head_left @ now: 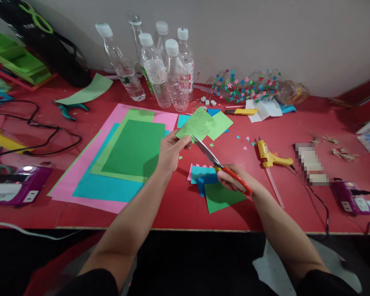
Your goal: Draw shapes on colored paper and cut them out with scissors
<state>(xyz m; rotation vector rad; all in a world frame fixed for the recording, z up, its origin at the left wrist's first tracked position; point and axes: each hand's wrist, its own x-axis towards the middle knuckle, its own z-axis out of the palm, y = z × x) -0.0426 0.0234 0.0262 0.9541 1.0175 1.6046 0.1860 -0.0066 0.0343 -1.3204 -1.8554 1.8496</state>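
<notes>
My left hand (170,153) pinches the lower left corner of a light green paper (195,123) with stars drawn on it. In my right hand (231,177) is a pair of scissors (237,179) with red handles, their blades pointing up and left to the paper's lower edge. Whether the blades touch the paper I cannot tell. Another light green paper (220,125) lies just behind it on the right. Beneath my right hand are blue paper pieces (200,173) and a dark green sheet (223,198). A small cut star (211,144) rests near the blades.
Large coloured sheets (132,148) are stacked at left. Several plastic bottles (156,76) stand by the wall. A yellow glue gun (273,155), a yellow cutter (246,111) and a star-decorated piece (245,85) lie to the right. Purple power strips (24,187) sit at both sides.
</notes>
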